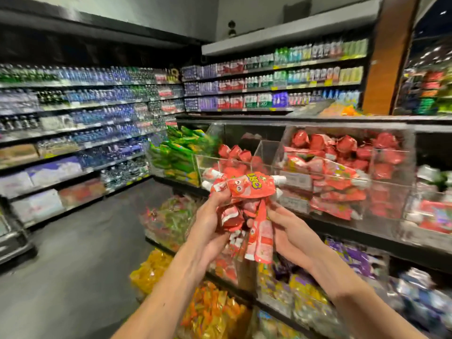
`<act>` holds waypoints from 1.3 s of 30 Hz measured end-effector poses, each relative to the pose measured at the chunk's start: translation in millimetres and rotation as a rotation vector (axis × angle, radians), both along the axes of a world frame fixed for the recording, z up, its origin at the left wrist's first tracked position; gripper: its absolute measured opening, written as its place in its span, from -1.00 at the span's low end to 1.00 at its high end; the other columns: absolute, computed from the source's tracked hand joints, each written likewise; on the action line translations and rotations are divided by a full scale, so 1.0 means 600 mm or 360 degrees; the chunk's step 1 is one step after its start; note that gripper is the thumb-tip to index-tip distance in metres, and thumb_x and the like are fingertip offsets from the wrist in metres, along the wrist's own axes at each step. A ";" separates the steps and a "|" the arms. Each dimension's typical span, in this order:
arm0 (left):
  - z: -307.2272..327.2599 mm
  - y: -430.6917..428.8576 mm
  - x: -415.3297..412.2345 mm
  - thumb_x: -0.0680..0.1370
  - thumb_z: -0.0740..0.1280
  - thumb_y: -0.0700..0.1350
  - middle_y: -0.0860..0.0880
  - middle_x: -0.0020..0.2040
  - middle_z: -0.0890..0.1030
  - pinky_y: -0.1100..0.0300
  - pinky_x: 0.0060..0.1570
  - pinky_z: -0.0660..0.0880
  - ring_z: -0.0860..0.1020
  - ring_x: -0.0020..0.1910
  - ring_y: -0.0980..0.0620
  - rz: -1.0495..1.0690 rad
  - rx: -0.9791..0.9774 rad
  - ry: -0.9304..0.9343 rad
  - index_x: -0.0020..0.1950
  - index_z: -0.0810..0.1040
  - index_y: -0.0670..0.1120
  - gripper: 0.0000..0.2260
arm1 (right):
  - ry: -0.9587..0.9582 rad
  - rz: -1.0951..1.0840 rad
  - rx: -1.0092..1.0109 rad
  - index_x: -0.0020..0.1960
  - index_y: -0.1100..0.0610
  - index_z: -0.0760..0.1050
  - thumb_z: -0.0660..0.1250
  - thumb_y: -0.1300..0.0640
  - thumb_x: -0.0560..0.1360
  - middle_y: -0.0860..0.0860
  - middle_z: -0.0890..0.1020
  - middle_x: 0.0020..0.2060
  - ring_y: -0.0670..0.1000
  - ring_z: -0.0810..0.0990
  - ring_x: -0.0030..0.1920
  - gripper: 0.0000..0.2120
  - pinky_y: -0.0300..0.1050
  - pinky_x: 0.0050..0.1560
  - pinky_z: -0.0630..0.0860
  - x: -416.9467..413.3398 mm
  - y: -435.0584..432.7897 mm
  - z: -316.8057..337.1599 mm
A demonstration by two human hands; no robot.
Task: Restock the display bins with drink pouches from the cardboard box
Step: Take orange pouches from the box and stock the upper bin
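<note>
Carrying a bunch of red drink pouches (244,189) at the middle of the view, the person has both hands closed on it: the left hand (210,221) grips the bunch from its eight o'clock side with fingers curled round the crumpled bottoms, and the right hand (286,231) pinches the hanging pouches from four o'clock. The top pouch lies crosswise, its white spouts poking out at nine and three o'clock. This looks like the delivery step, load gathered and brought up to the display, not yet dropped. Just beyond the bunch, at twelve o'clock, stands a clear bin (208,165) holding red pouches of the same kind and only partly filled; it is the likely target. At two o'clock a fuller bin (391,167) is heaped nearly to its rim with red pouches, so it needs less. Green pouches (176,155) sit at ten o'clock, and bottle shelves (73,106) run along the wall at nine o'clock. The cardboard box is not in view. The next move probably calls for lifting the bunch over the front rim of the clear bin, then letting go with both hands together so the loose pouches fall inside rather than slipping down to the lower bins at six o'clock.
</note>
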State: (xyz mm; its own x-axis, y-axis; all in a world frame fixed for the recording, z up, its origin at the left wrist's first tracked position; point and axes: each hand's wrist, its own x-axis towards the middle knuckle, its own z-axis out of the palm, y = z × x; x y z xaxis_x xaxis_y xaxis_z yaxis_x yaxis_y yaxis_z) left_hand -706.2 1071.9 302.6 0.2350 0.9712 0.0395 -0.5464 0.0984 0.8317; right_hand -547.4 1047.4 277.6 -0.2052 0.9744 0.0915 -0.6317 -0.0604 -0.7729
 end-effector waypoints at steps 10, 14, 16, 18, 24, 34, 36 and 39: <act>0.014 0.202 -0.117 0.33 0.42 -0.03 -0.21 0.07 0.67 0.20 -0.25 0.56 0.65 -0.14 -0.05 0.0018 -0.0013 -0.0005 0.19 0.63 -0.23 -0.52 | -0.0150 -0.0048 -0.0250 0.10 0.26 0.49 0.22 0.01 0.61 0.17 0.57 -0.20 0.19 0.66 -0.19 -0.70 0.05 -0.29 0.60 -0.132 0.160 0.013; 0.030 0.291 -0.153 0.47 0.34 -0.19 -0.14 -0.15 0.68 0.29 -0.47 0.47 0.62 -0.37 0.05 -0.0054 0.0149 0.0010 0.05 0.63 -0.21 -0.80 | -0.0169 -0.0205 -0.0421 -0.28 0.13 0.39 0.29 -0.06 0.52 0.04 0.37 -0.43 -0.04 0.42 -0.52 -0.68 -0.24 -0.55 0.35 -0.163 0.219 0.035; 0.034 0.345 -0.170 0.56 0.26 -0.24 -0.10 -0.23 0.67 0.34 -0.51 0.44 0.60 -0.44 0.08 -0.0146 0.0189 0.0003 0.05 0.61 -0.20 -0.84 | -0.0091 -0.0295 -0.0456 -0.24 0.16 0.45 0.27 0.02 0.50 0.05 0.42 -0.45 -0.02 0.42 -0.54 -0.77 -0.27 -0.55 0.35 -0.170 0.246 0.056; 0.046 0.388 -0.182 0.58 0.24 -0.23 -0.06 -0.30 0.66 0.38 -0.56 0.39 0.55 -0.51 0.12 -0.0287 0.0201 -0.0014 0.04 0.58 -0.17 -0.86 | -0.0016 -0.0367 -0.0358 -0.20 0.17 0.45 0.25 0.15 0.41 0.05 0.45 -0.45 0.00 0.39 -0.55 -0.92 -0.26 -0.52 0.35 -0.173 0.268 0.086; 0.087 0.479 -0.202 0.58 0.22 -0.21 -0.10 -0.18 0.72 0.24 -0.34 0.57 0.67 -0.32 0.03 -0.0617 0.0280 0.0022 -0.08 0.70 -0.10 -0.76 | -0.0436 -0.0651 -0.0254 -0.01 0.25 0.46 0.18 0.52 0.39 0.09 0.51 -0.34 -0.04 0.47 -0.47 -0.73 -0.20 -0.49 0.43 -0.181 0.292 0.144; 0.139 0.532 -0.208 0.57 0.28 -0.22 -0.11 -0.19 0.70 0.28 -0.41 0.53 0.66 -0.34 0.04 -0.0749 0.0194 -0.0092 -0.03 0.62 -0.14 -0.88 | -0.1576 -0.1726 -0.0211 0.36 0.17 0.17 0.38 0.25 0.55 0.11 0.62 0.02 -0.02 0.62 -0.13 -0.50 -0.07 -0.17 0.64 -0.121 0.331 0.190; 0.140 0.534 -0.209 0.59 0.26 -0.21 -0.10 -0.22 0.68 0.30 -0.44 0.51 0.64 -0.39 0.06 -0.0760 0.0208 -0.0073 -0.04 0.61 -0.14 -0.88 | -0.2115 -0.1774 -0.0278 0.29 0.12 0.19 0.41 0.11 0.53 0.06 0.61 -0.04 0.02 0.64 -0.10 -0.51 0.05 -0.03 0.63 -0.109 0.341 0.200; 0.144 0.539 -0.208 0.58 0.28 -0.20 -0.11 -0.20 0.69 0.29 -0.42 0.53 0.66 -0.36 0.04 -0.0764 0.0244 -0.0005 -0.02 0.61 -0.14 -0.89 | -0.2915 -0.1859 -0.0228 0.15 0.13 0.29 0.41 0.08 0.52 0.08 0.62 -0.09 0.13 0.61 -0.12 -0.64 0.04 -0.09 0.54 -0.098 0.366 0.211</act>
